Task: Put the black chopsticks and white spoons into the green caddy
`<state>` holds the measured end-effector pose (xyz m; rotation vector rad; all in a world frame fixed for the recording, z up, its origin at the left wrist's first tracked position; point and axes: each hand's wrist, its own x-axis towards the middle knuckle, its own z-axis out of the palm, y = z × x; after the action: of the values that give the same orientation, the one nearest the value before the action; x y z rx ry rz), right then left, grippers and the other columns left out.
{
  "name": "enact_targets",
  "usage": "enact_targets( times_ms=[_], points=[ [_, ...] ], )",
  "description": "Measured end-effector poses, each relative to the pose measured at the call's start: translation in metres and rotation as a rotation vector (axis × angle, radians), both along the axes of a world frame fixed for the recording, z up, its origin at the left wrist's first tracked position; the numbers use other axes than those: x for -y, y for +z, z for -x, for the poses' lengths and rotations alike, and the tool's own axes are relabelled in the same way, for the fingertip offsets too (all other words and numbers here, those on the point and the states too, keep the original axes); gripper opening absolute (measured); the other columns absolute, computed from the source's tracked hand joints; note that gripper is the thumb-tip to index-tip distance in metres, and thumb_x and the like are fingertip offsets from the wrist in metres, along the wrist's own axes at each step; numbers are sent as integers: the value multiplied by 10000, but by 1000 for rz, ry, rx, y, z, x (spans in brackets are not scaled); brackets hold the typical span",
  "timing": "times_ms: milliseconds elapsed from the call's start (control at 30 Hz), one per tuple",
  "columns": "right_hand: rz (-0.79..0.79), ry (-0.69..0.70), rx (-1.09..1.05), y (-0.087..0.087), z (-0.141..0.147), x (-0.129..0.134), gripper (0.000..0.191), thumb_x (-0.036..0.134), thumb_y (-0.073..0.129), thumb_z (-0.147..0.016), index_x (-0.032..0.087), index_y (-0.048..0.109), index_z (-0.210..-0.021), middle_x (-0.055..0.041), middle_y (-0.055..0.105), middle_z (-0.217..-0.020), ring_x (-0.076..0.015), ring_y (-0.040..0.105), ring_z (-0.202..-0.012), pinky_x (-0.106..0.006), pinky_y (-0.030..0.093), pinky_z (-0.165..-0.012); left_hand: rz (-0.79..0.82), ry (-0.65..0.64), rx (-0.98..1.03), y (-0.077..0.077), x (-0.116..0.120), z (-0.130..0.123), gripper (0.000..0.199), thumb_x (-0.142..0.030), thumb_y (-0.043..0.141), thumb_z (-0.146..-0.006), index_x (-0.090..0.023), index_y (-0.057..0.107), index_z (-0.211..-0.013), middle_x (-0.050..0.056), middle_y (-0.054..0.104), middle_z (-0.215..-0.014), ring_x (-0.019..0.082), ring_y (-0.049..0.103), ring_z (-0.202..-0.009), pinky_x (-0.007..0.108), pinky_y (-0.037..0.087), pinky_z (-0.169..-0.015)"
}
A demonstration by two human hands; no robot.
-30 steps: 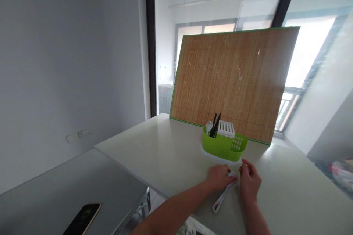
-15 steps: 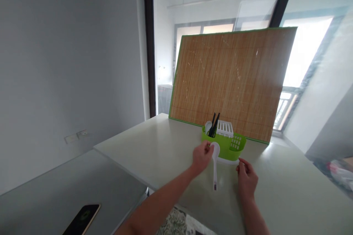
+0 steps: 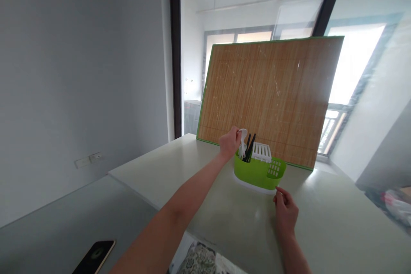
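Note:
My left hand (image 3: 230,142) is closed on the bowl end of a white spoon (image 3: 244,138), its handle slanting down into the left compartment of a green utensil holder (image 3: 255,173). Another white spoon (image 3: 242,150) and black-handled utensils (image 3: 249,147) stand in that same compartment. The holder has a white slotted rack (image 3: 262,151) in its middle and a grid-walled compartment on the right. At the right front corner, my right hand (image 3: 286,209) has its fingertips pinched at the edge of the holder's white base (image 3: 253,186).
Behind the holder a bamboo mat panel (image 3: 269,98) with green edging leans against the glass. The holder stands on a pale table (image 3: 180,160). Lower left, a phone (image 3: 94,257) lies on a grey surface (image 3: 80,218). Patterned cloth (image 3: 204,259) shows at the bottom.
My left hand has carried the spoon up and away from me, from in front of the holder to above its left compartment. My right hand stays at the base corner.

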<state>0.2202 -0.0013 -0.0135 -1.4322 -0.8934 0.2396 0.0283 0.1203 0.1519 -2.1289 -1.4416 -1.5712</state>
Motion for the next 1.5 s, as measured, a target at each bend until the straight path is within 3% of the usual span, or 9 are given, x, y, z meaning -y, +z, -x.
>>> enact_targets(
  times_ms=[167, 333, 700, 867, 1000, 1100, 1200, 1367, 1500],
  points=[
    [4, 12, 0, -1, 1, -1, 349, 406, 510, -755, 154, 646, -955, 31, 530, -579, -128, 470, -534, -233, 350, -532, 143, 51, -190, -25, -11, -7, 330, -414, 263, -930, -206, 511, -993, 34, 640, -850, 158, 581, -711, 239, 324, -602],
    [3, 22, 6, -2, 2, -1, 331, 397, 505, -759, 164, 642, -950, 41, 520, -574, -123, 462, -530, -229, 347, -534, 242, 82, -303, -37, -17, -13, 318, -402, 261, -934, -198, 495, -1005, 52, 643, -845, 178, 595, -745, 249, 357, -625],
    [10, 41, 12, -3, 2, -3, 368, 418, 494, -758, 143, 639, -955, 27, 535, -576, -130, 479, -527, -229, 350, -525, 392, 72, -375, -44, -28, -22, 264, -346, 317, -924, -181, 484, -1045, 84, 640, -899, 211, 600, -858, 292, 398, -710],
    [16, 45, 25, -4, 2, -3, 360, 416, 488, -761, 151, 638, -952, 30, 531, -573, -128, 473, -522, -226, 347, -517, 435, 82, -339, -42, -29, -22, 223, -318, 426, -885, -179, 484, -1049, 81, 644, -891, 218, 600, -846, 286, 392, -689],
    [27, 52, 42, -4, 1, -3, 370, 426, 483, -763, 149, 635, -955, 27, 535, -573, -131, 482, -531, -226, 355, -529, 430, 94, -275, -47, -22, -17, 301, -373, 441, -880, -199, 442, -1125, 50, 636, -886, 184, 593, -819, 252, 367, -654],
    [41, 61, 60, -5, 1, -3, 378, 434, 477, -764, 148, 635, -955, 24, 542, -580, -133, 488, -531, -228, 355, -529, 422, 89, -146, -66, -7, -8, 320, -422, 337, -914, -204, 461, -1112, 31, 627, -867, 143, 580, -773, 229, 336, -614],
    [48, 82, 93, -6, 2, -5, 393, 451, 469, -766, 148, 632, -956, 24, 544, -581, -135, 487, -529, -230, 356, -530, 475, 67, -50, -98, 15, 6, 353, -437, 267, -925, -202, 524, -980, 14, 620, -834, 120, 558, -740, 220, 307, -579],
    [58, 123, 179, -6, 6, -6, 399, 475, 445, -773, 153, 617, -934, 26, 534, -568, -141, 492, -531, -232, 364, -538, 607, 18, -147, -152, 52, 22, 318, -389, 382, -873, -184, 569, -718, -6, 614, -695, 116, 538, -643, 218, 283, -533],
    [95, 141, 274, -6, 12, -4, 399, 491, 425, -779, 174, 611, -936, 18, 548, -591, -151, 502, -552, -239, 362, -553, 654, -28, -249, -167, 64, 24, 267, -351, 435, -827, -185, 603, -702, 6, 628, -704, 132, 556, -668, 224, 303, -557]
  ],
)
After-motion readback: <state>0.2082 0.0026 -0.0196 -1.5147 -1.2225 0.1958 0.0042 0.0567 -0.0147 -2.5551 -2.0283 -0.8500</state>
